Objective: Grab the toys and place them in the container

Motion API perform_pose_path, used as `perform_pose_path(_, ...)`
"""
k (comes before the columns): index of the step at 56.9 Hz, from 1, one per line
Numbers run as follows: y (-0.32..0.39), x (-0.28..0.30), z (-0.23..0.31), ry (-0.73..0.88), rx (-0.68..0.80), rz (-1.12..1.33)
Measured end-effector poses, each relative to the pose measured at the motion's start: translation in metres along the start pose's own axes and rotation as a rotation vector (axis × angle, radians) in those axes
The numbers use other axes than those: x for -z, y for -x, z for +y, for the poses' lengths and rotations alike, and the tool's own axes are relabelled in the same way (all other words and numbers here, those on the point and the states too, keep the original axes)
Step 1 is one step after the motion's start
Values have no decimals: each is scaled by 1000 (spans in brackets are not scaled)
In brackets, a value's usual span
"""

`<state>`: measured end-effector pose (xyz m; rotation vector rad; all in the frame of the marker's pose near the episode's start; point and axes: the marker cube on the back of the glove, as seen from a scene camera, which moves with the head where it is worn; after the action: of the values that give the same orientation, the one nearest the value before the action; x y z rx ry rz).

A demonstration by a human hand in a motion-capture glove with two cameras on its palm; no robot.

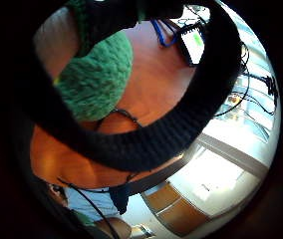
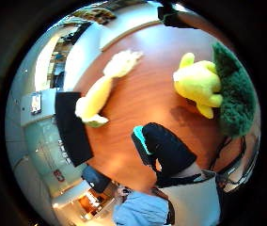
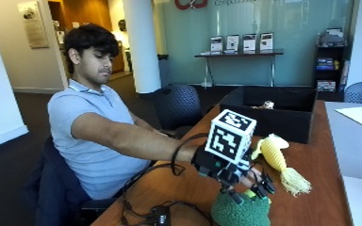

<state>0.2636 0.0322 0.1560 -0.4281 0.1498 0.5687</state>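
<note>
From the outside view, a person seated at the wooden table [image 3: 322,165] reaches the gloved right hand [image 3: 234,172] over a green plush toy [image 3: 241,211] at the near edge. Its fingers [image 3: 264,184] point down just above the plush; whether they touch or grip it I cannot tell. A long yellow toy [image 3: 278,160] lies just beside the hand, and the black container [image 3: 275,113] stands farther back (something pale shows inside).

The thumb side palm view shows a yellow plush [image 2: 198,84] touching the green one.

The little finger side palm view shows the green plush close to the palm.
</note>
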Motion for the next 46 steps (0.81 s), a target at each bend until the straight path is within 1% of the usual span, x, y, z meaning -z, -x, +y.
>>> perform_pose_path(7,-8,-33,-15,23,-37,42)
perform_pose_path(12,-13,-46,-24,0,-64,73)
perform_pose_path(16,-14,-53,-30,-40,-59,81)
perform_pose_path(22,-14,-53,-33,-97,-3,50)
perform_pose_path(27,-8,-53,-34,-136,24,74)
perform_pose_path(35,-1,-54,-34,-279,57,129)
perform_pose_path(46,6,-50,-32,-396,85,149)
